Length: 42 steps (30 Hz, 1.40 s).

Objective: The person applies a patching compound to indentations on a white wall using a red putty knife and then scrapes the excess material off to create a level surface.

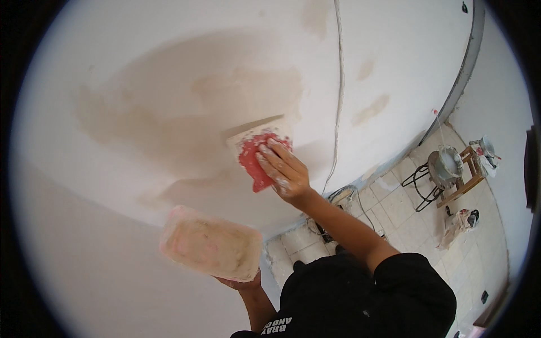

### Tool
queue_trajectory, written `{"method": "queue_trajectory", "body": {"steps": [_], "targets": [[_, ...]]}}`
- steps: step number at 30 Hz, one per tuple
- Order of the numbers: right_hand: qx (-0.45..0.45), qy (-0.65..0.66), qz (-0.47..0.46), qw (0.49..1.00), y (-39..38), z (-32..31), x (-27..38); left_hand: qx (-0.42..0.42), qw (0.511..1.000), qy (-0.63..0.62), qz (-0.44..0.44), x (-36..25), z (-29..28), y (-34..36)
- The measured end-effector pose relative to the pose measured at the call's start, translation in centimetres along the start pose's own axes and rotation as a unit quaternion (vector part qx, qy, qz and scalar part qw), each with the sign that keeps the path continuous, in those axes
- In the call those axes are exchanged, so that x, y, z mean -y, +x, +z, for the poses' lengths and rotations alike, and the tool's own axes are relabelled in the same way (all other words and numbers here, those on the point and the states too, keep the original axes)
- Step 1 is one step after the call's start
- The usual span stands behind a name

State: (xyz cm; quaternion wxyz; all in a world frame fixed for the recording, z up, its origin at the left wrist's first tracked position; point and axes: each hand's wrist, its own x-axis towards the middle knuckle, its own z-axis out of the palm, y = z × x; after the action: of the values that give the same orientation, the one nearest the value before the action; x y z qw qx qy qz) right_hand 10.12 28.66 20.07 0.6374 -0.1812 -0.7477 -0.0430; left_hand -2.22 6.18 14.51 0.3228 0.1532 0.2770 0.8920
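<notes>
My right hand (286, 172), whitened with plaster on its fingers, grips a red putty spreader (248, 153) with a pale, plaster-caked edge. The spreader's wide edge is at the white wall (186, 34), beside a damp beige patch of plaster (253, 93); whether it touches the wall I cannot tell. Lower left, my left hand (242, 280) holds a pinkish board with rounded corners (169, 236) from below. A layer of beige plaster (208, 245) covers its face. Most of my left fingers are hidden under the board.
A cable (339, 84) runs down the wall to coiled cords (344, 194) on the tiled floor (403, 194). To the right, a bucket (449, 163) stands on a metal-legged stool (421, 186) next to a wooden stool (463, 183). A crumpled bag (457, 228) lies nearby.
</notes>
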Motion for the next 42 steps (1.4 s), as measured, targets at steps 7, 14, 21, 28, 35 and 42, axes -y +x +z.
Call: {"method": "queue_trajectory", "body": {"steps": [7, 14, 21, 28, 35, 42], "targets": [[0.13, -0.073, -0.042, 0.988, -3.5, 3.9, -3.8, 0.034, 0.998, 0.043, 0.027, -0.8, 2.3, 0.2], [0.155, 0.046, 0.052, 0.986, 0.1, 0.1, -1.3, 0.05, 0.993, 0.095, 0.052, -2.1, 5.2, 0.1], [-0.036, 0.587, 0.489, 0.644, 5.4, -0.7, -5.8, 0.02, 1.0, 0.017, 0.0, -1.8, 2.5, -0.1], [-0.037, 0.515, 0.486, 0.706, 7.1, -1.3, -6.5, -0.003, 0.993, 0.104, 0.062, -1.8, 1.8, -0.6], [-0.049, 0.166, 0.236, 0.956, 5.9, 1.6, -6.8, 0.042, 0.995, 0.059, 0.062, -1.9, 1.5, -0.3], [-0.13, 0.039, 0.115, 0.984, 3.7, 1.9, -10.7, 0.011, 0.999, -0.003, 0.04, -1.9, 0.1, -0.2]]}}
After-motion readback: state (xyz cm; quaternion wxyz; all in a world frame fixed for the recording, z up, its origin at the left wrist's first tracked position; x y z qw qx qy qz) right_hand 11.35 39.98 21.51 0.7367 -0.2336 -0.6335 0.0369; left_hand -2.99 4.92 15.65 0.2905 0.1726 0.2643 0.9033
